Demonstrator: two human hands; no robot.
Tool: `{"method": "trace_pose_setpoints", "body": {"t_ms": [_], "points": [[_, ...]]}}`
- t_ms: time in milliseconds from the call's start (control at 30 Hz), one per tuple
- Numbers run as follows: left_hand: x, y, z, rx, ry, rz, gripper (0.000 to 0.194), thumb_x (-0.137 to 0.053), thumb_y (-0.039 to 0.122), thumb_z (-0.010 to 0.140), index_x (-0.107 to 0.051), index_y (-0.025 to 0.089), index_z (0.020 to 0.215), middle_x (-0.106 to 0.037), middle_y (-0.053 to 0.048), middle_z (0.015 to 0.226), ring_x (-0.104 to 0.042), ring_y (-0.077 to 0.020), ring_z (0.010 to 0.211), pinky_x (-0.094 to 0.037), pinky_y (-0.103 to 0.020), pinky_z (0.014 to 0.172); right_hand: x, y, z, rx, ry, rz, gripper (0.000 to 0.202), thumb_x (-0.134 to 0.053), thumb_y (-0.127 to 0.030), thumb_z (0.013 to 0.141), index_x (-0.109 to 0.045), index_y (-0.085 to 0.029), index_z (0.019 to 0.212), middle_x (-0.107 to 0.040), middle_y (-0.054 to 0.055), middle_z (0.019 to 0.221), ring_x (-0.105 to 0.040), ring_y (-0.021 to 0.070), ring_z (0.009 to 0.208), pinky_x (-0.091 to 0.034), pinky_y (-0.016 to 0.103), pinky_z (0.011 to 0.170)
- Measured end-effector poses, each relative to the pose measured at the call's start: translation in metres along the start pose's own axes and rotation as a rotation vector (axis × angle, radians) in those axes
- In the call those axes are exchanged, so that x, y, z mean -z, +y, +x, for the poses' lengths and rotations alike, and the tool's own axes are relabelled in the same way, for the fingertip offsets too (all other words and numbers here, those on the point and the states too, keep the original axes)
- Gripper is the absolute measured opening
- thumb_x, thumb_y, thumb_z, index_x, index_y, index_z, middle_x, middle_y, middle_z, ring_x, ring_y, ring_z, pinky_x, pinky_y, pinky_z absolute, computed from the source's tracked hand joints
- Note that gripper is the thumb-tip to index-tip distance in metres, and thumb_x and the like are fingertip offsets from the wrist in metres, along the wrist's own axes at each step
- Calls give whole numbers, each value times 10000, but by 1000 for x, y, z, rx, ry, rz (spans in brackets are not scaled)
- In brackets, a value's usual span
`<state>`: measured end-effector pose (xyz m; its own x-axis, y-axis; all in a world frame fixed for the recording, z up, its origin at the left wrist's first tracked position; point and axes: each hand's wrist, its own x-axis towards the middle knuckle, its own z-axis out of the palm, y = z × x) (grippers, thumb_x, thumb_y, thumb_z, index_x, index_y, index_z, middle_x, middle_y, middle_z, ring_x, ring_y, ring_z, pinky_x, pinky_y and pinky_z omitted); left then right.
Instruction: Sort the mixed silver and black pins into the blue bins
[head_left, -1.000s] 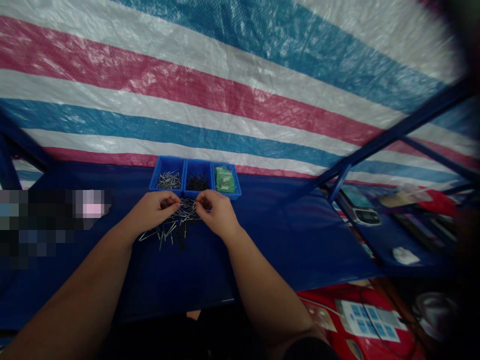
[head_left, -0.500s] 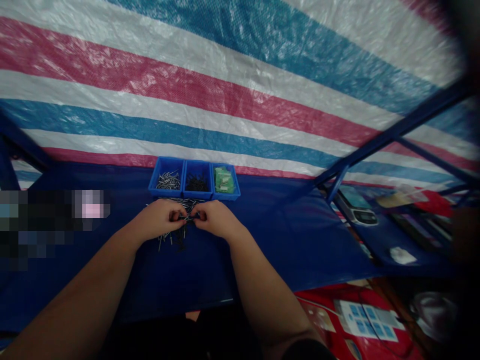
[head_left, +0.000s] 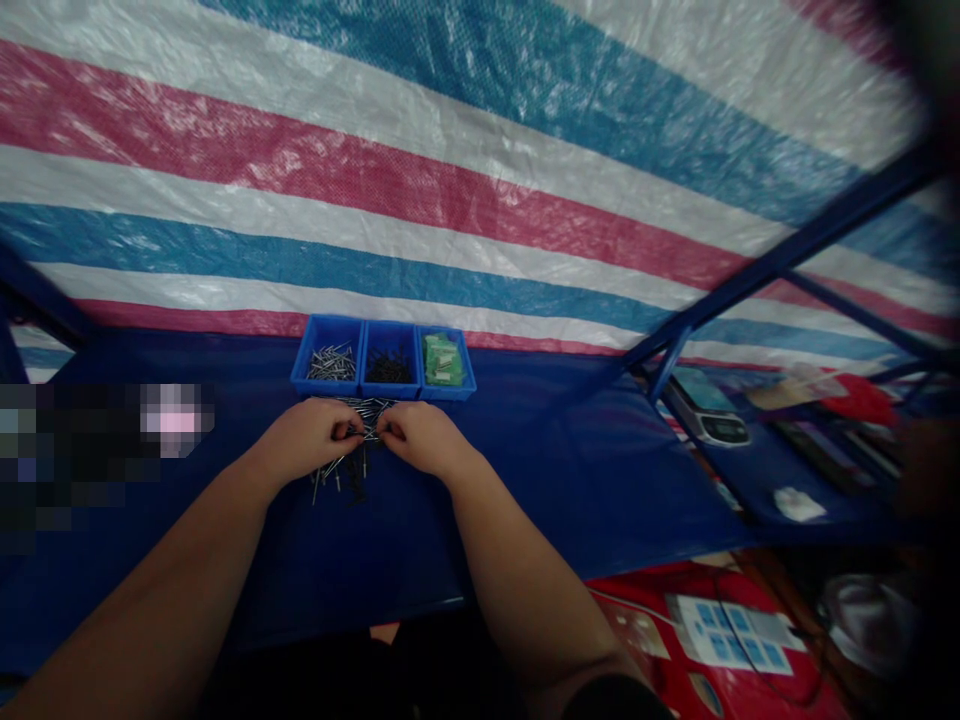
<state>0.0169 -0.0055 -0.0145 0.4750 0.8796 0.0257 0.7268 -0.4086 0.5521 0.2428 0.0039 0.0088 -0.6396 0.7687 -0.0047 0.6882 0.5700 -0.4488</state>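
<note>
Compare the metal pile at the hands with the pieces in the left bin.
The metal pile mixes silver and dark pieces; the binned pieces, in the left bin, look all silver. The metal pile lies on the blue table; the binned pieces sit inside blue walls. Both include slim silver pieces.

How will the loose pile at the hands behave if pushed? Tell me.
The pile will probably scatter, since it lies loose and crisscrossed. Its silver pieces look straight and metallic, so likely stiff. On the glossy blue table, they may slide.
</note>
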Motion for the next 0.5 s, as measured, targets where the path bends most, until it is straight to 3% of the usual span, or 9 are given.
{"method": "trace_pose_setpoints", "body": {"t_ms": [100, 200, 333, 400, 500], "points": [[1, 0, 0, 8, -2, 12, 161, -635, 335, 843, -758, 235, 873, -658, -3, 694, -586, -172, 641, -352, -274, 598, 4, -2, -1, 62, 106, 99, 109, -621, -167, 901, -695, -193, 977, -672, 13, 859, -583, 135, 778, -382, 243, 706], [2, 0, 0, 17, -11, 26, 160, -624, 322, 852, -755, 232, 878, -664, -6, 716, -590, -173, 652, -354, -277, 611, 5, -3, 2, 96, 293, 202, 149, -558, -243, 967, -679, -187, 1035, -662, 26, 889, -592, 140, 812, -421, 249, 753], [3, -1, -1, 32, -18, 36, 165, -617, 325, 860, -751, 235, 891, -664, -6, 720, -592, -176, 661, -350, -280, 612, 2, 1, 13, -59, 472, 213, 256, -556, -296, 973, -659, -192, 1184, -673, 40, 922, -587, 151, 791, -443, 270, 760], [4, 0, -1, 48, -1, 38, 161, -614, 325, 860, -747, 238, 889, -661, -5, 715, -589, -179, 662, -341, -282, 601, 2, 3, 15, -117, 453, 186, 293, -599, -279, 941, -652, -188, 1214, -675, 28, 890, -578, 148, 771, -431, 269, 748], [5, 1, -2, 83, 28, 49, 159, -610, 335, 865, -735, 236, 856, -653, -4, 698, -575, -181, 652, -316, -288, 580, 5, 7, 9, -57, 255, 147, 157, -635, -219, 891, -715, -188, 1022, -645, -3, 785, -551, 129, 725, -384, 251, 696]]}}
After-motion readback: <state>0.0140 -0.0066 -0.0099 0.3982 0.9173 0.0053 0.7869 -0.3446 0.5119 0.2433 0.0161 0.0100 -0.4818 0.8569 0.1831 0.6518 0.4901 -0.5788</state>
